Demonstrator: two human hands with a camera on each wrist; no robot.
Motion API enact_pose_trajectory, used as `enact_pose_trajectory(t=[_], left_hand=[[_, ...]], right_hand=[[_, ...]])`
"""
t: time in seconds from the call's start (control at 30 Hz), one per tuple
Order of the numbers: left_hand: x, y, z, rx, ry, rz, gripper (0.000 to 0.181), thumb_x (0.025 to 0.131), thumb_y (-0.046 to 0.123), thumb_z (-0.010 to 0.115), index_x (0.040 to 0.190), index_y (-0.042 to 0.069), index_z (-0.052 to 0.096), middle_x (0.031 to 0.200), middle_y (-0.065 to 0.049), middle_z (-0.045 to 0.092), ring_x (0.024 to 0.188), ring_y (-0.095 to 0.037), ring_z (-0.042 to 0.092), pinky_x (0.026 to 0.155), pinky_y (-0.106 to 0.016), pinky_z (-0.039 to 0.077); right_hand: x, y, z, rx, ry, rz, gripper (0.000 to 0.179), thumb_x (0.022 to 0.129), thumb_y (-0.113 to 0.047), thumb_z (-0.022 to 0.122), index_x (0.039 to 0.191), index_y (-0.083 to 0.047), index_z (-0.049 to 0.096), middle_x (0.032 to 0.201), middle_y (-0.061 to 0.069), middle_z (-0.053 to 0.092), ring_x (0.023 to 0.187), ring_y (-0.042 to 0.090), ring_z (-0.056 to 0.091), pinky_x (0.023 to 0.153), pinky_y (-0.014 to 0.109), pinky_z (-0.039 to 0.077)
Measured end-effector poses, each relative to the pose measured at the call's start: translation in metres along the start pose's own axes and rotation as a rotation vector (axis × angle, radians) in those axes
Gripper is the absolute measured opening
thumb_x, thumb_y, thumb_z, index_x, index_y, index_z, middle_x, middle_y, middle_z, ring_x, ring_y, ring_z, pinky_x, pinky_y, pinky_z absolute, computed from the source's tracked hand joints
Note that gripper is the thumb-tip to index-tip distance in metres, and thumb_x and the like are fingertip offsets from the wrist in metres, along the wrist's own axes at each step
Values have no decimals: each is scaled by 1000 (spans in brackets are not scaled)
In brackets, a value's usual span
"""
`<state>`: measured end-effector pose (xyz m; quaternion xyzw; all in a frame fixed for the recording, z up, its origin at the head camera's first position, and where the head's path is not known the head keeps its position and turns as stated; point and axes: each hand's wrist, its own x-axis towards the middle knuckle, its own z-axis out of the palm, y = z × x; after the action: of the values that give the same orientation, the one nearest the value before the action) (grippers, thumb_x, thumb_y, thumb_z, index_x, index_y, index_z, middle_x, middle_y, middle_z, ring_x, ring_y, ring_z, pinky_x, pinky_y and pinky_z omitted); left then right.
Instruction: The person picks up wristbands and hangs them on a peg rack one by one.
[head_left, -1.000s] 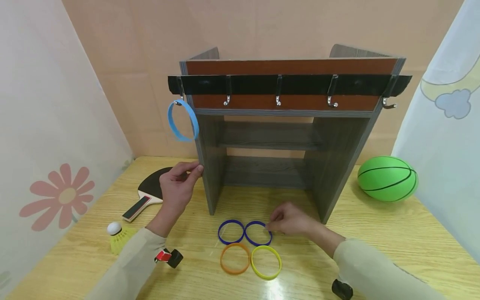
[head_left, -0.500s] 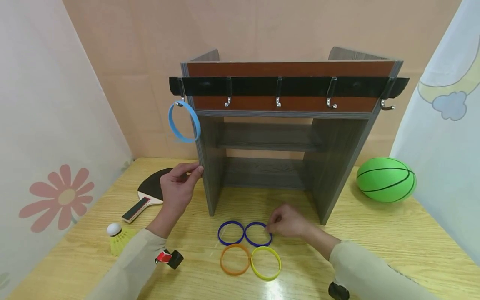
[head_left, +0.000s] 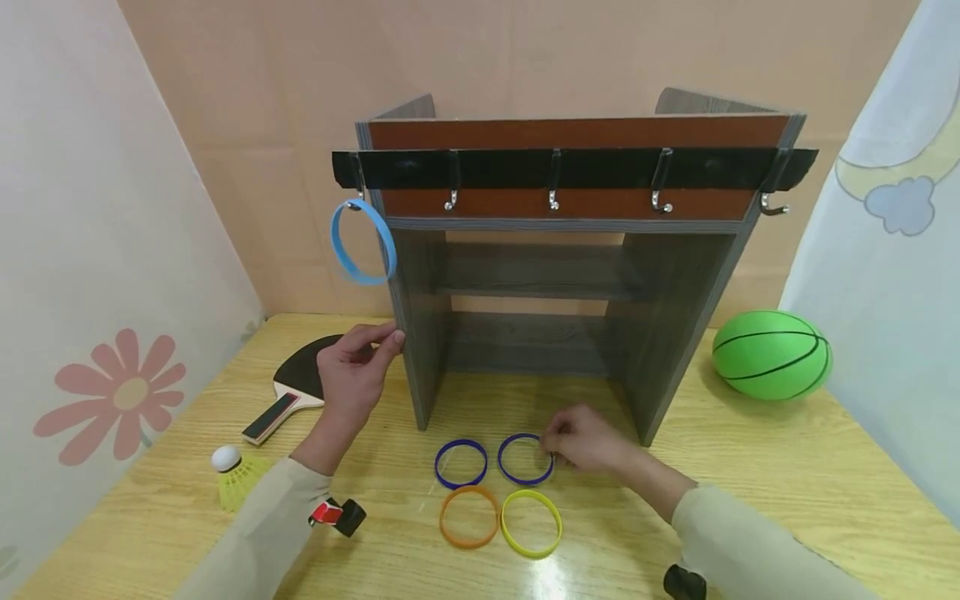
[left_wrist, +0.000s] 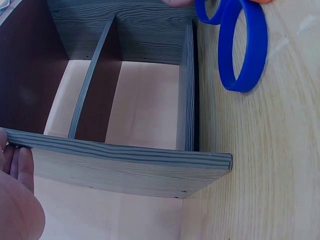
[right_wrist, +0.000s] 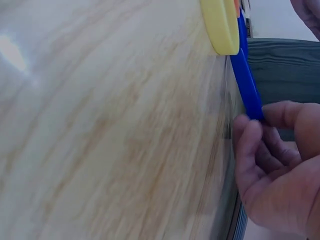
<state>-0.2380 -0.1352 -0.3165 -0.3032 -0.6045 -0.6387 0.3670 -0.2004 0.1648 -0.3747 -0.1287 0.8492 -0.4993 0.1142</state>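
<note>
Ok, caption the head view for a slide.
The right hand pinches a dark blue band while the left hand grips the rack, a light blue band hanging from its leftmost hook.

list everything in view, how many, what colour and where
Table: 1, pale wood, foreground
Shelf: 1, grey and red-brown, on table
Strip: 1, black, shelf front
Hooks: 5, silver, on strip
Pale ring: 1, light blue, leftmost hook
Navy rings: 2, dark blue, before shelf
Orange ring: 1, orange, nearer left
Yellow ring: 1, yellow, nearer right
Paddle: 1, black and white, table left
Shuttlecock: 1, white and yellow, nearer than paddle
Ball: 1, green, table right
Backdrop: 1, tan, behind
Sheets: 2, white with prints, both sides
Sleeves: 2, beige, forearms
Wrist cameras: 2, mostly black, at sleeves
Left grip: 1, bare hand, on shelf's left edge
Right grip: 1, bare hand, pinching right navy ring
</note>
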Motion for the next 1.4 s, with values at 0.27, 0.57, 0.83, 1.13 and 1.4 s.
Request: enact_pose_trajectory(t=[0.27, 0.57, 0.83, 1.13, 1.4], left_hand=[[-4, -16, -6, -13, 7, -9, 10, 83, -10, 67, 90, -16, 68, 79, -19, 64, 64, -13, 64, 59, -21, 54], [1, 10, 3, 7, -5, -8, 10, 78, -27, 58, 87, -24, 62, 75, -24, 62, 64, -6, 63, 56, -17, 51], [-1, -4, 0, 11, 5, 1, 12, 78, -26, 59, 88, -22, 63, 76, -22, 63, 62, -7, 62, 53, -17, 49], [-1, 0, 2, 23, 8, 4, 12, 78, -26, 59, 88, -22, 63, 77, -24, 63, 63, -16, 64, 59, -19, 54], [-1, 10, 4, -2, 7, -9, 10, 79, -26, 59, 88, -25, 61, 77, -24, 62, 63, -6, 63, 58, -19, 53]], right_hand=[[-6, 1, -12, 217, -63, 65, 18, 87, -6, 65, 94, 10, 60, 76, 14, 62, 67, 21, 61, 61, 35, 56], [-15, -2, -23, 295, -68, 38, 16, 85, -1, 68, 92, 12, 61, 78, 17, 65, 73, 28, 66, 69, 41, 58], [-23, -13, -33, 397, -6, -15, 8, 83, 4, 65, 88, 10, 61, 85, 24, 65, 82, 36, 66, 76, 44, 56], [-28, -34, -40, 563, 94, -98, 7, 82, 13, 58, 83, 7, 62, 84, 21, 64, 80, 29, 68, 76, 39, 55], [-30, -55, -42, 693, 108, -159, 15, 84, 13, 58, 78, 0, 62, 91, 20, 63, 79, 25, 68, 77, 34, 55]])
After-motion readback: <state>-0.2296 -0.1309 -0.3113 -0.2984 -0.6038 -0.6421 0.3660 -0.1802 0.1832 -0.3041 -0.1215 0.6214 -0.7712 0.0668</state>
